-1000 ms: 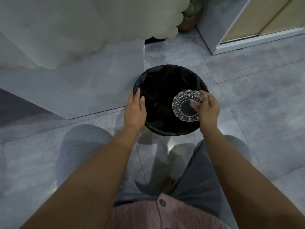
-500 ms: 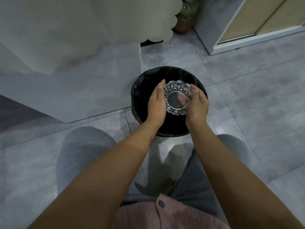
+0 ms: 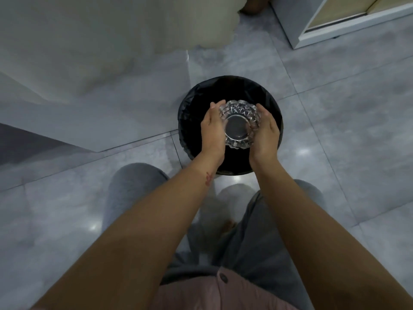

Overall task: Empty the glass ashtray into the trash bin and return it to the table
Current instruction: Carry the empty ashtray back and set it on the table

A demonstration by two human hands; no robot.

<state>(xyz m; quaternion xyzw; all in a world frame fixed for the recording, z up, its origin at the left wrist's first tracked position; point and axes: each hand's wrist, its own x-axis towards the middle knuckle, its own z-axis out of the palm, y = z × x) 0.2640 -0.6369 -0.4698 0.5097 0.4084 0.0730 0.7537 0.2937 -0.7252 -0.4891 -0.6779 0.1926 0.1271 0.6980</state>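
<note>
floor [image 3: 335, 135]: grey glossy tiles under me, with a pale cloth [image 3: 100, 36] hanging at the far left.
left hand [image 3: 212, 130]: i see it curled against the left side of the glass ashtray [image 3: 239, 124].
right hand [image 3: 267, 133]: cupped on its right side, so both hands grip it.
ashtray: over the mouth of the trash bin [image 3: 194, 104], tipped on edge.
bin: black liner, standing on the floor beyond my knees.

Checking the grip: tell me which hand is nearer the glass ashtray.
Neither: left hand cups the glass ashtray on its left side, right hand on its right.
</note>
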